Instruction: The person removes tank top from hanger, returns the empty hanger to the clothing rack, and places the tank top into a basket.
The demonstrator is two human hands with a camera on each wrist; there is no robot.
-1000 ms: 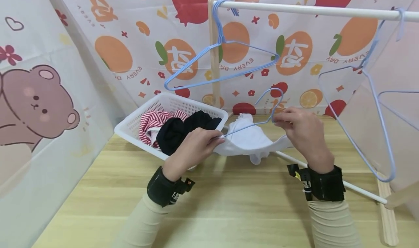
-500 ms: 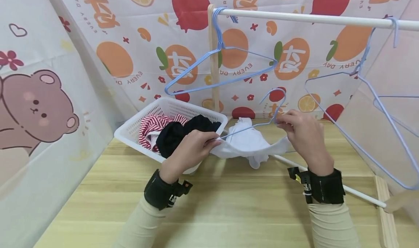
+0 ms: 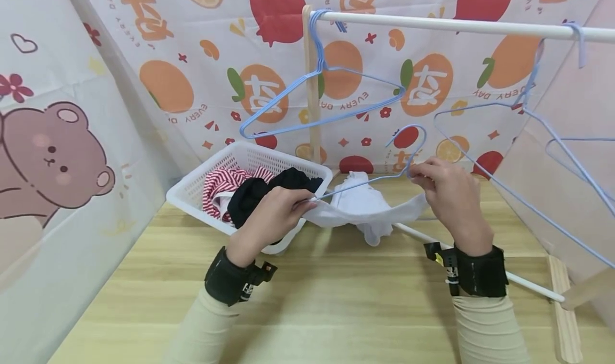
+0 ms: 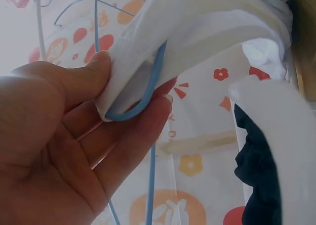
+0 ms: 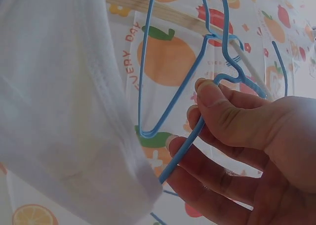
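A white garment [image 3: 336, 218] hangs between my two hands, its edge stretched sideways; its kind is not plain. My left hand [image 3: 269, 214] pinches one corner of it. In the left wrist view, the rounded end of a blue clothes hanger [image 4: 155, 76] sits inside that corner, with my thumb on the cloth. My right hand [image 3: 451, 198] holds the same hanger near its neck, hook [image 3: 412, 125] upward. In the right wrist view, thumb and fingers pinch the hanger's shoulder wire [image 5: 180, 155], which runs down behind the cloth [image 5: 59, 86].
A white basket [image 3: 192, 199] with red-striped and black clothes stands at the left. Behind, a rack's white rail [image 3: 432, 23] bears several blue hangers [image 3: 283, 130]. Another hanger [image 3: 538, 206] hangs at the right, near my right hand. The rack's lower bar [image 3: 533, 286] crosses the wooden table [image 3: 336, 310].
My left hand has shifted slightly left with the garment corner. The held hanger's hook has moved a little right. The hanger hanging at the right has swung round. The head view has shifted slightly.
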